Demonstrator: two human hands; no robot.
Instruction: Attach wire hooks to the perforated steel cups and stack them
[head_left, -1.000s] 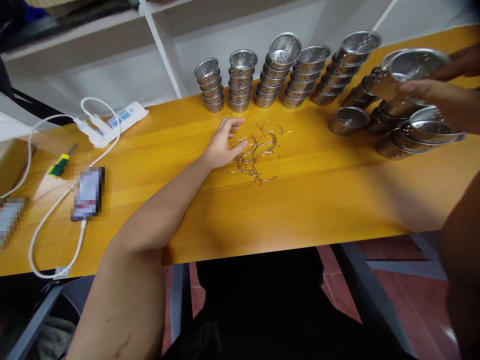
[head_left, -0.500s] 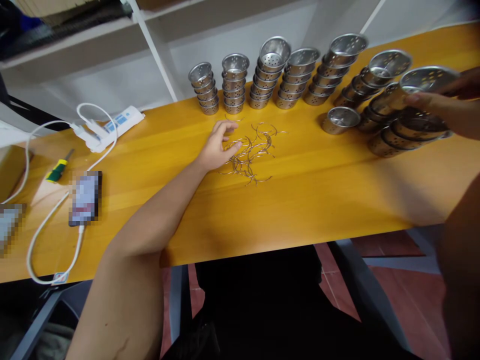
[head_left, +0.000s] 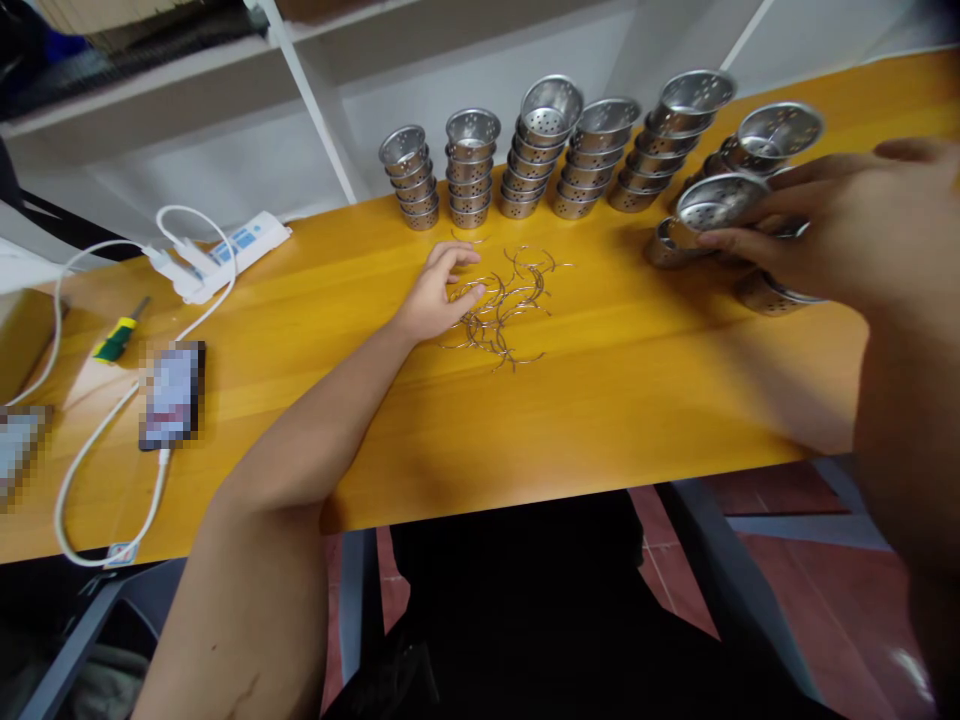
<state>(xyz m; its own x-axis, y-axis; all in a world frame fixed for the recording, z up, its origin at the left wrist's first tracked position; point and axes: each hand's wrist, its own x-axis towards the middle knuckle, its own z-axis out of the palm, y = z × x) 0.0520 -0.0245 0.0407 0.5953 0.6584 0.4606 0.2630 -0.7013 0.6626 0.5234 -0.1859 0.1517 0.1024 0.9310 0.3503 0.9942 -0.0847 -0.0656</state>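
Swung leftward, my right hand (head_left: 840, 225) grips a cup (head_left: 716, 207) over a lower cup (head_left: 663, 248), stacking, I judge, which needs alignment, left hand (head_left: 437, 300) loosely spread.

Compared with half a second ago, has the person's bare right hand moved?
Yes: the right hand moved leftward, toward the lone perforated round silver metal cup.

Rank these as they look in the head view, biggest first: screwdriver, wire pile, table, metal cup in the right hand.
Table
Wire pile
Metal cup, partly covered
Screwdriver
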